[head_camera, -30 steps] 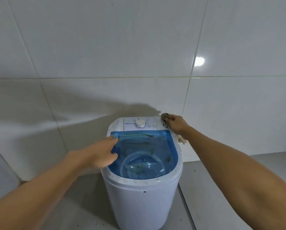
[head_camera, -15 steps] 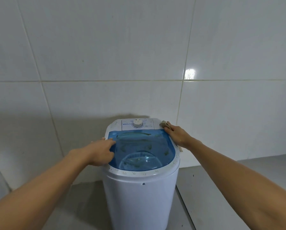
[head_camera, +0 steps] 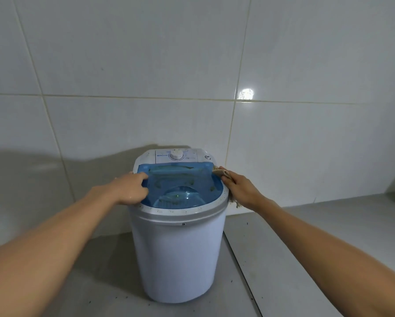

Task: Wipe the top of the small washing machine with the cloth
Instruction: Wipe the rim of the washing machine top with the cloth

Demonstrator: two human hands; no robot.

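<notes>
As seen from above: a small washing machine point(head_camera: 177, 248) stands against a tiled wall point(head_camera: 192, 65).
Left hand point(head_camera: 129, 188): fingers curled, empty, resting on the machine's blue lid point(head_camera: 182, 186), left edge.
Right hand point(head_camera: 240, 191): fingers pressing the cloth point(head_camera: 219, 172) against the machine's right rim.

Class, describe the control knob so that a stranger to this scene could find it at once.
Start at the small white washing machine against the tiled wall. Behind its blue see-through lid lies a white control panel. The knob is the round raised dial at the panel's middle.
</notes>
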